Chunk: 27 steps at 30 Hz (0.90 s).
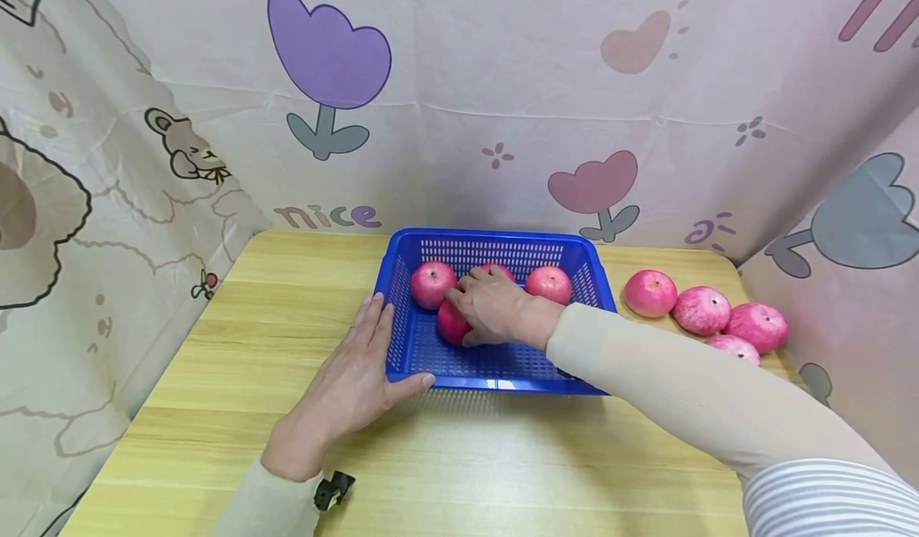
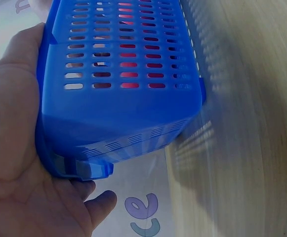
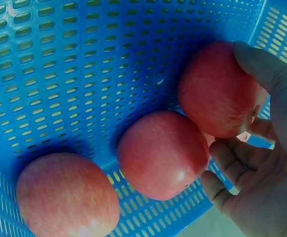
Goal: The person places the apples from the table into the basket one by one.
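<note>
A blue plastic basket [image 1: 495,384] with slotted walls stands on the wooden table. Inside it, my right hand [image 1: 495,306] grips a red apple [image 3: 220,91], thumb on one side and fingers on the other. Beside that apple lie a second apple [image 1: 433,284] on the left, a third apple [image 1: 550,284] on the right, and another, mostly hidden behind the hand. My left hand [image 1: 352,369] rests on the basket's near left corner, its fingers straight along the left rim and its thumb over the front rim.
Right of the basket, several apples lie together on the table, among them a pink apple [image 1: 650,293] and a streaked apple [image 1: 702,310]. A patterned curtain [image 1: 459,74] hangs behind the table and along both sides. The wooden table [image 1: 215,361] extends left of the basket.
</note>
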Each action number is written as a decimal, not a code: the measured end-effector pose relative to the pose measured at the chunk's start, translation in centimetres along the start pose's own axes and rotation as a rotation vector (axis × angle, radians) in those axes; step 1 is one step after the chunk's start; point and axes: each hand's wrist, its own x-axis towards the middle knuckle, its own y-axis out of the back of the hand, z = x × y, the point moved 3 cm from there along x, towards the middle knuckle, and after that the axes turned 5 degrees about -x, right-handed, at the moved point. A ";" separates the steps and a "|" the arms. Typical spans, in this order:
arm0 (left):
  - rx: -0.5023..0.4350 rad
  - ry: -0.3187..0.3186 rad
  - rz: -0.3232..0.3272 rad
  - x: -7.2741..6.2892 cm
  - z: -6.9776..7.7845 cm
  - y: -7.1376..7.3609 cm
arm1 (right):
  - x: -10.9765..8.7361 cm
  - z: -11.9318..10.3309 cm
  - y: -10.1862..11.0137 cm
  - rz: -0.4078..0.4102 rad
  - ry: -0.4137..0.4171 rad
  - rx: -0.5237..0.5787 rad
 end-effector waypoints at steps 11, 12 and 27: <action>-0.005 0.021 -0.018 0.0 0.0 -0.1 | -0.8 0.9 1.2 0.052 0.009 0.101; -0.003 0.021 -0.016 0.0 0.0 -0.1 | -1.0 1.0 1.4 0.062 0.006 0.113; -0.014 0.041 -0.019 0.1 -0.1 -0.2 | -5.4 5.0 3.7 0.202 -0.108 0.320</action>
